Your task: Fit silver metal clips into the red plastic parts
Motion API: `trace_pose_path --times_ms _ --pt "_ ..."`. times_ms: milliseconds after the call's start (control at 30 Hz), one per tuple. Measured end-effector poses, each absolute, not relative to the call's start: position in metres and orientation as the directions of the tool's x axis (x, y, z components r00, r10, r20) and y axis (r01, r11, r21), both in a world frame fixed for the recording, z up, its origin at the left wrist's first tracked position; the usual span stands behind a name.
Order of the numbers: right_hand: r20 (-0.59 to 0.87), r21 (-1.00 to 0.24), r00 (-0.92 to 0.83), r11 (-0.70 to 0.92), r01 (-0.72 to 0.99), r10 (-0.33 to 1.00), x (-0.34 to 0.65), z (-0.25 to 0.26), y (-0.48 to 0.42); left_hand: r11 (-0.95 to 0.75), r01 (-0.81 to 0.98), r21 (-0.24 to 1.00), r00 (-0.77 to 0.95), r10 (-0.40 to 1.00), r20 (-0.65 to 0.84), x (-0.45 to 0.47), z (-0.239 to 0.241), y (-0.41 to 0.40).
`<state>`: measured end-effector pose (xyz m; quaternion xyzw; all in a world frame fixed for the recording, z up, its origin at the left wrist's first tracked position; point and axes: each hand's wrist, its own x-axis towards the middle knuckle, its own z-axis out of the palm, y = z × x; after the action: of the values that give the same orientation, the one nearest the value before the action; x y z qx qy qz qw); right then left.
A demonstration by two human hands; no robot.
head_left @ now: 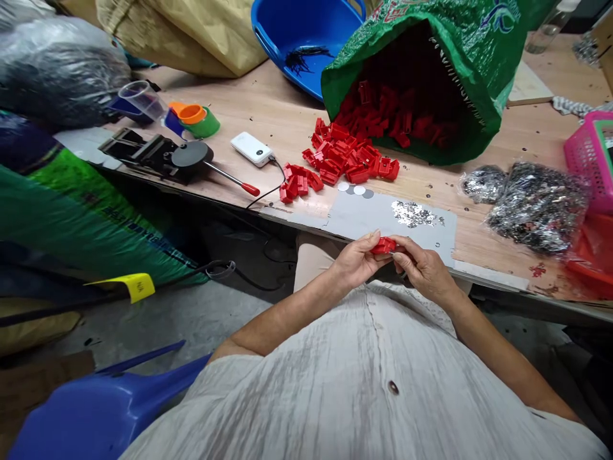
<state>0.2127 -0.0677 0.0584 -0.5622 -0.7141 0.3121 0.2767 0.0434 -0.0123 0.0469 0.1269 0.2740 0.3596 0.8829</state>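
Close to my body, at the table's front edge, my left hand grips a small red plastic part between thumb and fingers. My right hand is closed at the part's right side, its thumb and forefinger pinched together there. A tiny shiny bit seems to sit at those fingertips, too small to name. Just beyond my hands, a grey sheet bears a scatter of small silver metal pieces. Farther back lies a heap of similar red plastic parts.
A green sack lies open, spilling red parts. Behind stands a blue basin. Leftward are a hand-lever tool and a white power bank with a cable. Bags of metal pieces and a pink basket sit right.
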Motion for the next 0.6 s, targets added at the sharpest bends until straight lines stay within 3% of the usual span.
trace_pose_path --times_ms 233,433,600 --pt "0.199 -0.694 -0.112 0.22 0.686 0.974 0.21 0.05 -0.069 0.72 -0.62 0.312 0.557 0.684 -0.471 0.05 0.05 -0.021" --pt "0.118 -0.871 -0.12 0.161 0.464 0.986 0.213 0.038 -0.07 0.72 -0.603 0.343 0.577 0.691 -0.436 0.05 0.04 -0.025" --pt "-0.018 -0.858 -0.105 0.039 0.512 0.994 0.226 0.031 -0.076 0.78 -0.417 0.466 0.577 0.624 -0.528 0.035 0.011 -0.024"
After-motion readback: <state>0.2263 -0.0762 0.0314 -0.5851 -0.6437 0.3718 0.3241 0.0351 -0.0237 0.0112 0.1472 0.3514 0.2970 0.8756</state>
